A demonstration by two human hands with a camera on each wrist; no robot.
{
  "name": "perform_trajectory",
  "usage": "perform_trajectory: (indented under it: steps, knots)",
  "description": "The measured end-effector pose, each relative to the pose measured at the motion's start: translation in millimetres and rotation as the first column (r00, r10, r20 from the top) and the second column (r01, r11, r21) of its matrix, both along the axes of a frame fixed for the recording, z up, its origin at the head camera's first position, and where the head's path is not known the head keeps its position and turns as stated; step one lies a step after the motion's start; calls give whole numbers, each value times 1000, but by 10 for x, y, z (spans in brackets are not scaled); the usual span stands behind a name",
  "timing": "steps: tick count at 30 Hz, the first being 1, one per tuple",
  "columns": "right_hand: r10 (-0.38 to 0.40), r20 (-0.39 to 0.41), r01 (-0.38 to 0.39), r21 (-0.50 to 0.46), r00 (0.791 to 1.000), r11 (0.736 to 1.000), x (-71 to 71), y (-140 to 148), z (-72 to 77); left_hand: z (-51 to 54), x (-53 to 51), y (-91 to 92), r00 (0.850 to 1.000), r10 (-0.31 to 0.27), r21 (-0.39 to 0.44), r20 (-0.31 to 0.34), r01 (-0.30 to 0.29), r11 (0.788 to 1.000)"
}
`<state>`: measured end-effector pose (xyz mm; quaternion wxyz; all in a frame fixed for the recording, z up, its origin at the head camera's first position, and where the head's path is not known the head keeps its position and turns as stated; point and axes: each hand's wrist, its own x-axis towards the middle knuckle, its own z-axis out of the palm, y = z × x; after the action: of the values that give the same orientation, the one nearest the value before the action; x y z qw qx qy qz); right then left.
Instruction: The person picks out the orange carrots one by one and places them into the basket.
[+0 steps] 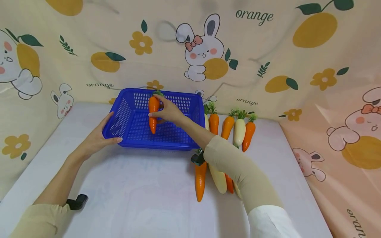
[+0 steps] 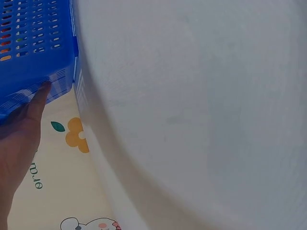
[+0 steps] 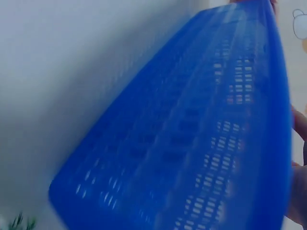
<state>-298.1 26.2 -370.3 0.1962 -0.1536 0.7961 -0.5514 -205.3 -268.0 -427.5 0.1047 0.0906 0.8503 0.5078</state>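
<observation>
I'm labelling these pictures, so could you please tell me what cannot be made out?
Head view: parts of the loose carrots and white radishes, hidden by the right sleeve; their total is unclear.
Head view: the middle of the held carrot, behind the right hand.
Left wrist view: part of the left hand, cut off by the left edge.
Right wrist view: slots of the blue basket, partly blurred.

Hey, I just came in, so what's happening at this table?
A person is handling an orange carrot and a blue basket. Their right hand holds the carrot at the basket's opening, while their left hand holds the basket's left end. More carrots and some white radishes lie on the white table to the basket's right, a few partly hidden by the right arm. The carrot hasn't been let go yet.
</observation>
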Motion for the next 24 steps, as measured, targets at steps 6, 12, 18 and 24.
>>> perform_trajectory:
  steps: [6,12,18,24]
  knots:
    - [-14,5,14,47,1000,999,-23,-338,-145,-7,-18,-4,1000,14,-22,17,-13,1000]
    - [-79,10,77,141,997,987,-18,-675,-323,-13,-9,-5,1000,12,-33,27,-11,999]
    - [-84,37,68,308,996,949,-5,-846,-450,-10,-4,9,999,10,-29,33,-9,1000]
    - [-59,85,37,232,995,972,5,-835,-476,-16,-10,3,1000,15,-26,27,-15,1000]
